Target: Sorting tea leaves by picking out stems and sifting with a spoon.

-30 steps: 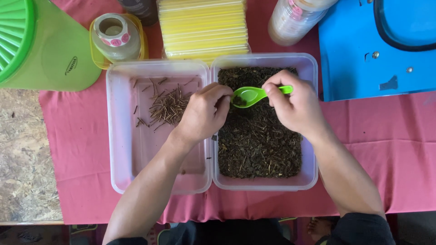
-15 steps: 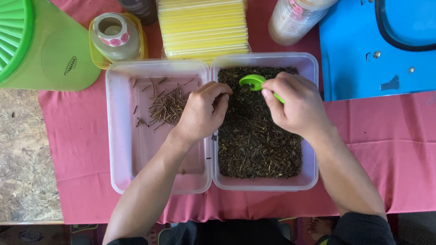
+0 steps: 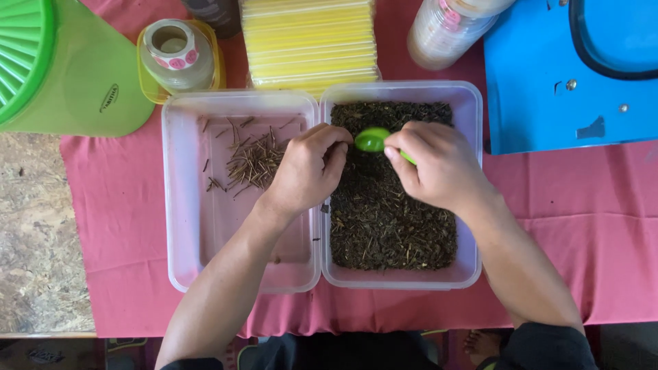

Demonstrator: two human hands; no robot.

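Right hand (image 3: pixel 439 164) pinches a small green spoon (image 3: pixel 373 140), bowl over the far end of the dark tea leaves (image 3: pixel 391 219) in the right clear tub (image 3: pixel 471 205). Left hand (image 3: pixel 308 168) sits curled over the divide between tubs, fingertips closed; can't tell what they hold. Left tub (image 3: pixel 181 205) has only a small pile of stems (image 3: pixel 253 161), so sorting looks early, most of the leaf bed untouched. Tubs touch side by side. Far edge crowded: green pitcher (image 3: pixel 62 68), sticker roll (image 3: pixel 171 44), yellow stack (image 3: pixel 312 41). Near side open.

Sticker roll (image 3: pixel 171 42): round, white with pink dots, left of the yellow packet stack (image 3: pixel 310 42). Green jug (image 3: pixel 65 65): small oval label (image 3: pixel 109 98), further left. Clear jar (image 3: pixel 449 31), pink-dotted, right of stack.
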